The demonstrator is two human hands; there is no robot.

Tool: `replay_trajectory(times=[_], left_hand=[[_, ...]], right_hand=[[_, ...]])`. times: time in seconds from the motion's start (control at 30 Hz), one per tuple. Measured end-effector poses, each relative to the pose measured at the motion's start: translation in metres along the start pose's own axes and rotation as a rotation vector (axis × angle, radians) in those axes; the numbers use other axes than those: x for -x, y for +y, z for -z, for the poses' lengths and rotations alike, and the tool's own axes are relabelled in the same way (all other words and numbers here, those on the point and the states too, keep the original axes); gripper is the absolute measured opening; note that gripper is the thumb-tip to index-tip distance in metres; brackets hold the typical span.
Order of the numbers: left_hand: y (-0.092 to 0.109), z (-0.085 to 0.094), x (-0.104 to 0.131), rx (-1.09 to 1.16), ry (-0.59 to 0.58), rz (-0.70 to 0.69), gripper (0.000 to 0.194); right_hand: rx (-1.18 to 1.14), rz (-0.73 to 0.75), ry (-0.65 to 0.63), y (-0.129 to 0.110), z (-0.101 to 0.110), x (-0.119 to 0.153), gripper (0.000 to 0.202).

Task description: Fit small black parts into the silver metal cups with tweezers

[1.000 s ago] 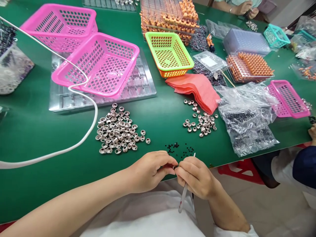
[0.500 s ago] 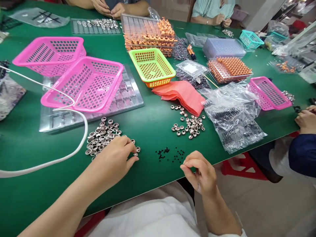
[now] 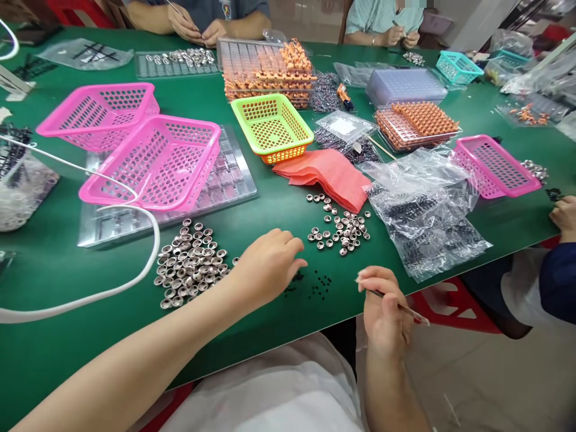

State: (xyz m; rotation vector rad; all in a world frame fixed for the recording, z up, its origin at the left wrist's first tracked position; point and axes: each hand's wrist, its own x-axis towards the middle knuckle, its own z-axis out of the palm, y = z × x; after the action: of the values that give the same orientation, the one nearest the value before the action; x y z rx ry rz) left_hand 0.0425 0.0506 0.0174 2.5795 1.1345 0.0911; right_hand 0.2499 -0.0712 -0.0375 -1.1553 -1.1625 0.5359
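Observation:
My left hand (image 3: 270,264) hovers over the table between two groups of small silver cup-shaped metal parts. Its fingers are curled together, and anything inside them is hidden. The larger silver heap (image 3: 191,264) lies behind and left of my wrist; the smaller silver group (image 3: 348,231) is farther right. Tiny black pieces (image 3: 320,285) are scattered just right of my left hand, some of them covered by it. Near the table's front edge, my right hand (image 3: 384,312) is closed around a thin dark stick-like tool (image 3: 407,309) with a pale end pointing right.
Pink baskets (image 3: 148,198) rest partly on a clear tray (image 3: 243,186) at left, by a white cable (image 3: 155,240). Beyond are a yellow-green basket (image 3: 272,141), red cloth (image 3: 330,174) and plastic bags (image 3: 418,222). Other people's hands (image 3: 191,24) work across the table and at right.
My left hand has moved right, away from the larger silver heap toward the black pieces. My right hand has shifted right and turned, so the thin tool now shows.

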Motion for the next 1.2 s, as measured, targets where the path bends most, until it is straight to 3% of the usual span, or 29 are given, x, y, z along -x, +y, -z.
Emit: replay_trajectory(times=[0.13, 0.27, 0.63, 0.73, 0.83, 1.03, 1.2], left_hand=[[0.005, -0.020, -0.037, 0.026, -0.011, -0.051, 0.019], [-0.002, -0.024, -0.057, 0.052, -0.054, -0.144, 0.023], [-0.004, -0.014, -0.071, 0.097, -0.106, -0.147, 0.011], [-0.002, -0.007, -0.060, 0.116, -0.077, -0.122, 0.011], [0.000, -0.003, -0.033, 0.161, -0.051, -0.089, 0.009], [-0.006, -0.012, 0.043, 0.331, 0.082, 0.031, 0.007], [-0.014, -0.030, 0.071, 0.437, 0.198, 0.082, 0.008]], right_hand=[[-0.025, -0.024, 0.011, 0.004, 0.003, -0.003, 0.046], [-0.163, -0.081, -0.012, 0.008, 0.012, 0.000, 0.045], [-0.233, -0.193, -0.038, 0.010, 0.013, 0.006, 0.041], [-0.194, -0.198, -0.059, 0.012, 0.012, 0.006, 0.027], [-0.186, -0.255, -0.049, 0.012, 0.012, 0.005, 0.010], [-0.192, -0.326, -0.086, 0.013, 0.012, 0.007, 0.009], [-0.139, -0.295, -0.155, 0.011, 0.009, 0.008, 0.012]])
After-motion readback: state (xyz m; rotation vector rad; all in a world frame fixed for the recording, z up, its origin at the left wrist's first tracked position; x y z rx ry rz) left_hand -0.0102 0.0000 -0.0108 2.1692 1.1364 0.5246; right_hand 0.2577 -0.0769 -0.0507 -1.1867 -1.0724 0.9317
